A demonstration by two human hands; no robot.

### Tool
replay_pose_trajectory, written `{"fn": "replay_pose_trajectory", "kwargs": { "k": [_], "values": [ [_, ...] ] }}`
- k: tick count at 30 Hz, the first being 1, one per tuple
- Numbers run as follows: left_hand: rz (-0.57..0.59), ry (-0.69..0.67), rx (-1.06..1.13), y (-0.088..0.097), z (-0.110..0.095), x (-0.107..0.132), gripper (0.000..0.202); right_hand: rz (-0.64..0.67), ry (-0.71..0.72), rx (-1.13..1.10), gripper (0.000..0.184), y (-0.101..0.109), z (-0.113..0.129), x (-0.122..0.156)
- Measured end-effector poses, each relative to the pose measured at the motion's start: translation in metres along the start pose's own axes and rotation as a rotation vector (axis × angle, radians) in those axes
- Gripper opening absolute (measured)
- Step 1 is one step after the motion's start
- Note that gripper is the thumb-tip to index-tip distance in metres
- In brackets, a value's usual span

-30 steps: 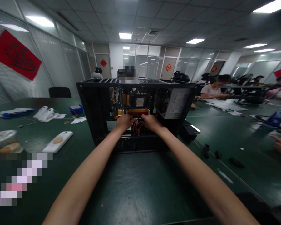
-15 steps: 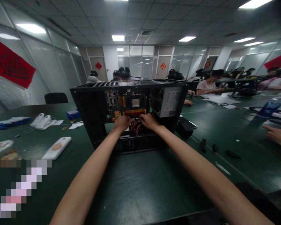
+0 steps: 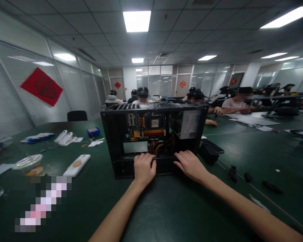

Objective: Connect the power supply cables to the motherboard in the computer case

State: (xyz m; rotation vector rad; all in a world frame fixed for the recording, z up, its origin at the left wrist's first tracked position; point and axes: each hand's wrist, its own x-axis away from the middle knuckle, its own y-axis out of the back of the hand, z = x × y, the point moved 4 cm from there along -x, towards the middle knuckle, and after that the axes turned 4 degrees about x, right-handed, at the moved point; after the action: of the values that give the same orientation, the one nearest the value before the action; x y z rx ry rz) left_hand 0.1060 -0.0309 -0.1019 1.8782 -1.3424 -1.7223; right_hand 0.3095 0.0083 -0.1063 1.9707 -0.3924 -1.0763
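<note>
A black open-sided computer case [image 3: 108, 137] stands on the green table in front of me. My left hand [image 3: 144, 168] is hooked over its lower front rail, thumb on the near face and fingertips hidden behind the edge. To the right, my right hand [image 3: 190, 163] grips the same rail near the corner. Inside, above my hands, are the motherboard [image 3: 155, 117], a bundle of coloured cables [image 3: 158, 148] and a silver power supply [image 3: 190, 124] at upper right.
Left of the case lie a white phone [image 3: 78, 164], a lidded plastic cup [image 3: 30, 164], white objects [image 3: 65, 137] and a blue box [image 3: 93, 131]. On the right are a black box [image 3: 208, 151] and small black parts [image 3: 232, 173]. Several people sit beyond; a co-worker's hand [image 3: 211, 123] rests behind the case.
Both hands have come down and out from the cables inside the case onto its lower front rail. The view has tilted up and turned left.
</note>
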Motion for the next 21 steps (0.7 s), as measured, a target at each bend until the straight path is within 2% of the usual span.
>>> {"fn": "replay_pose_trajectory", "kwargs": {
  "k": [4, 7, 11, 15, 18, 21],
  "values": [
    [-0.110, 0.090, 0.057, -0.011, 0.004, -0.001, 0.017, -0.027, -0.098, 0.090, 0.029, -0.006, 0.006, 0.008],
    [-0.131, 0.069, 0.077, -0.013, 0.004, -0.004, 0.019, -0.012, -0.105, 0.126, 0.029, -0.007, 0.010, 0.003],
    [-0.192, 0.102, 0.063, -0.013, 0.009, -0.006, 0.022, 0.039, -0.150, 0.166, 0.030, 0.000, 0.017, 0.000],
    [-0.231, 0.173, 0.014, -0.012, 0.020, -0.009, 0.033, 0.073, -0.177, 0.200, 0.025, 0.011, 0.038, 0.004],
    [-0.226, 0.205, 0.013, -0.008, 0.031, -0.010, 0.039, 0.070, -0.156, 0.175, 0.036, 0.018, 0.056, 0.010],
    [-0.210, 0.175, 0.044, -0.004, 0.038, -0.008, 0.037, 0.018, -0.035, 0.140, 0.040, 0.030, 0.058, 0.015]
  ]
}}
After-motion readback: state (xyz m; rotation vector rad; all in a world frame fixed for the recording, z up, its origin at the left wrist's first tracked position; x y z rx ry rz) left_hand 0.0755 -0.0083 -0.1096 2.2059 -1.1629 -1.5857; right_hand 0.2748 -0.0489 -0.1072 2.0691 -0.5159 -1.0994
